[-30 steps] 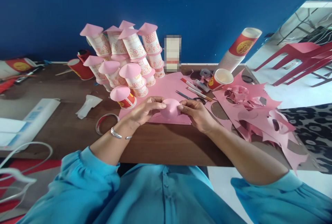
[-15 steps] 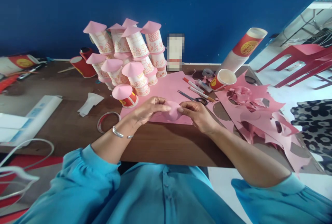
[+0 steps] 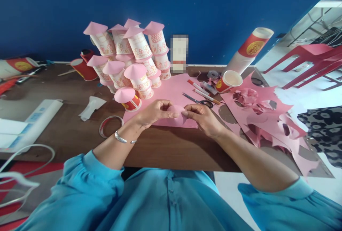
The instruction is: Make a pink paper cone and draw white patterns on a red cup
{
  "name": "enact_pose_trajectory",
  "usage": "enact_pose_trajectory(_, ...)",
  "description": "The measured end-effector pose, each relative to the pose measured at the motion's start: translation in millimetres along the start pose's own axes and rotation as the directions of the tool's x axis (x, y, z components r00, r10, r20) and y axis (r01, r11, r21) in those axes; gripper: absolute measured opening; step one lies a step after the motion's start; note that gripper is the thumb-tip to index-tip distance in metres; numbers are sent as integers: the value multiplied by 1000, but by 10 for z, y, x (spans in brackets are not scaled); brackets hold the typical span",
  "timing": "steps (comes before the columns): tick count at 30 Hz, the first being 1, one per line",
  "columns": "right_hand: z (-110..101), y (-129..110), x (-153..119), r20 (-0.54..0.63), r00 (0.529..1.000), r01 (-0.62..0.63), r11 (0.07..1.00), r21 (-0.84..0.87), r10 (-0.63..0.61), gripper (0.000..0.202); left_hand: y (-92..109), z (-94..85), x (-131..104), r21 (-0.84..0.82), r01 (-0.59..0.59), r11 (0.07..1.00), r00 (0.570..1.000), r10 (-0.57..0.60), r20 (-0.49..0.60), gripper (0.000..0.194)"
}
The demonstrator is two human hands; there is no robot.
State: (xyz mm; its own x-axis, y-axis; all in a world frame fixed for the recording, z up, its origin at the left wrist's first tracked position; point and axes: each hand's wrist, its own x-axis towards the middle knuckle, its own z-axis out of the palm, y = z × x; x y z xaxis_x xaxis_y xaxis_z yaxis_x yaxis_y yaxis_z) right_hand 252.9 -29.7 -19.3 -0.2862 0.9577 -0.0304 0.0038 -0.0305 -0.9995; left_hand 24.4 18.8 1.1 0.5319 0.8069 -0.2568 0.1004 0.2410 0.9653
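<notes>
Between my two hands is a small pink paper cone (image 3: 177, 117), held over the near edge of a pink paper sheet (image 3: 176, 90). My left hand (image 3: 156, 113) pinches its left side, with the thumb laid across the front. On the right edge, the thumb and fingertips of my right hand (image 3: 201, 117) grip the paper. Black-handled scissors (image 3: 197, 101) lie just beyond my right hand. Left of my left hand stands a red paper cup with a pink cone roof (image 3: 127, 99). Behind it rise several stacked white cups (image 3: 139, 47) with drawn flowers and pink cone roofs.
Pink paper offcuts (image 3: 267, 117) spread over the table's right side. Markers (image 3: 207, 96), an upright red cup (image 3: 232, 81) and a tall cup stack (image 3: 253, 47) stand or lie nearby. At left are a tape roll (image 3: 101, 127), white scrap paper (image 3: 92, 108) and a white power strip (image 3: 37, 120).
My left thumb has slid slightly right across the pink cone, and the cone's shape has tightened a little. Both hands stay in nearly the same place; the view has shifted slightly.
</notes>
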Motion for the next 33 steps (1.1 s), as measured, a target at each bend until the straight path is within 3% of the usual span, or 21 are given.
enact_pose_trajectory(7, 5, 24, 0, -10, 1000, -9, 1000, 23, 9, 55, -42, 1, 0, -42, -4, 999, 999, 6, 53, 48)
enact_pose_trajectory(15, 39, 39, -19, -11, 1000, -16, 990, 143, 17, 63, -99, -19, 28, -167, -10, 986, 1000, 9, -10, 52)
enact_pose_trajectory(33, 48, 59, -16, 73, 994, -96, 978, 184, 84, 56, -81, 5, 10, -133, 1, 991, 1000, -4, -23, 54)
